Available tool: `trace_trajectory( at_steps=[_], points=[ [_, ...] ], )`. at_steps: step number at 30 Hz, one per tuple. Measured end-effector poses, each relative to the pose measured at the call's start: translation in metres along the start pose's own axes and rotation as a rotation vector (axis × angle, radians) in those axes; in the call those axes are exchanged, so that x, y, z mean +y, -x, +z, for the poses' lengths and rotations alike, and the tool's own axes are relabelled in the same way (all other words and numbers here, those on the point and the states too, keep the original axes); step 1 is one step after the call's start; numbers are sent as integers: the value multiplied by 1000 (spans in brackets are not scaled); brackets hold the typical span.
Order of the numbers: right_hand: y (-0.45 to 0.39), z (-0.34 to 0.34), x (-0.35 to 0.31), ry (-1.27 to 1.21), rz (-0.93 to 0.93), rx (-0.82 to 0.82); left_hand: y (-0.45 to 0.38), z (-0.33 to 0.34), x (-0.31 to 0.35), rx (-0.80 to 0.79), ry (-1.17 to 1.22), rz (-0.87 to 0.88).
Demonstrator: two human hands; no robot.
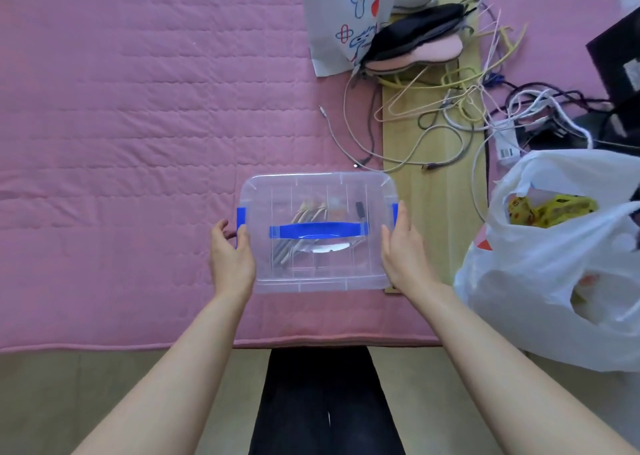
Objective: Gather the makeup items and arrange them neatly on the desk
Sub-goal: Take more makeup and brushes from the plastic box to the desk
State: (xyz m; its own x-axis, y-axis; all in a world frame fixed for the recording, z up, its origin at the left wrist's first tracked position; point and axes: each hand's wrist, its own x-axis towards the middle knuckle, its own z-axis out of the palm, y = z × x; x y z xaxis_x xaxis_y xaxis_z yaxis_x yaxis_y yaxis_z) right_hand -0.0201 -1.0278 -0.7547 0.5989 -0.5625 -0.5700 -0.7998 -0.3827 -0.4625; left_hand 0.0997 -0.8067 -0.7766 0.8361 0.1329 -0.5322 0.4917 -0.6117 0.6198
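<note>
A pink quilted mat (138,125) covers most of the view, spread over a pale floor (121,385) that shows along the bottom edge and as a strip on the right. A large white plastic bag (540,281) sits at the right, its mouth open on yellow packets (550,209). At the top stands a white printed bag (341,18), and just beside it lie dark and pink slippers (415,46). To their right a tangle of wire hangers (460,84) and cables (540,105) spreads across the floor strip, with one grey cable (349,132) trailing onto the mat.

A clear lidded box (317,233) rests near the mat's right edge, its right end over the floor strip. It has a blue carry handle (318,230) across the lid and a blue latch (241,216) at each short end. Through the plastic, a few slim makeup items (308,215) show, some pale and striped, one small and dark; they are too blurred to name.

The left hand (231,257) is at the box's left end, thumb lying against the lid edge by the latch, fingers curled round the side below. The right hand (403,247) presses the right end, thumb up along the latch; its other fingers are hidden behind the box, so their grip cannot be told. Both forearms reach in from the bottom.
</note>
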Motion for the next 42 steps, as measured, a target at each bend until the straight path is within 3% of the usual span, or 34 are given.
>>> trace_trajectory(
  at_steps=[11,17,21,26,33,36,42],
  points=[
    [-14,20,15,-105,-75,196,-13,10,-14,117,11,163],
    [-23,26,26,96,-108,276,-6,23,-11,242,19,170],
    [-28,24,27,139,-102,274,-9,25,-13,245,43,195],
    [-21,24,29,120,-64,271,-15,22,-19,245,34,48],
    [-21,23,32,8,-8,264,-22,24,-27,180,241,-79],
    [-29,24,38,-148,68,276,-28,20,-36,151,274,-135],
    [-38,19,45,-341,174,139,-34,13,-37,33,413,-283]
  ],
)
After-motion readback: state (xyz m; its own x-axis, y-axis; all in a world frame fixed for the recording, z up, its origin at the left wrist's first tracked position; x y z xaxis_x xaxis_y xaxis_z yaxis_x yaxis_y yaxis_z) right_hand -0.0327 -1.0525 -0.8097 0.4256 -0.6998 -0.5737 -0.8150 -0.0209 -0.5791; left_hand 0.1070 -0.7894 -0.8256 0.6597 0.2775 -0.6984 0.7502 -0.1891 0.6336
